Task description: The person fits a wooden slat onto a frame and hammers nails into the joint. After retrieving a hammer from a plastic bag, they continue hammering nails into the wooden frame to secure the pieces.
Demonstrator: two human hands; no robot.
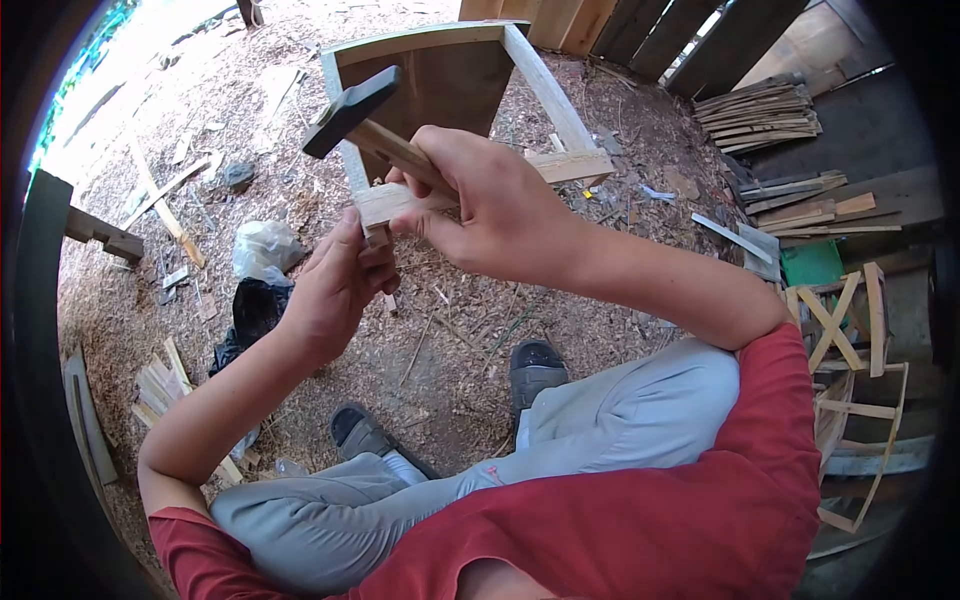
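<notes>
A hammer (352,110) with a dark metal head and a wooden handle is gripped in my right hand (505,205), its head up and to the left. That hand also rests along the near rail of a wooden frame (549,90), thumb against the wood. My left hand (333,283) is closed at the frame's near left corner, thumb on top and fingers curled underneath. Whether a nail sits between its fingertips cannot be made out. The frame has a curved far rail, straight side pieces and a dark brown panel (450,88) inside.
Wood chips and scraps cover the ground around my sandalled feet. A clear plastic bag (268,248) and a black bag (262,305) lie at left. Stacked wood strips (760,112) and small wooden frames (842,320) stand at right, near a green object (812,262).
</notes>
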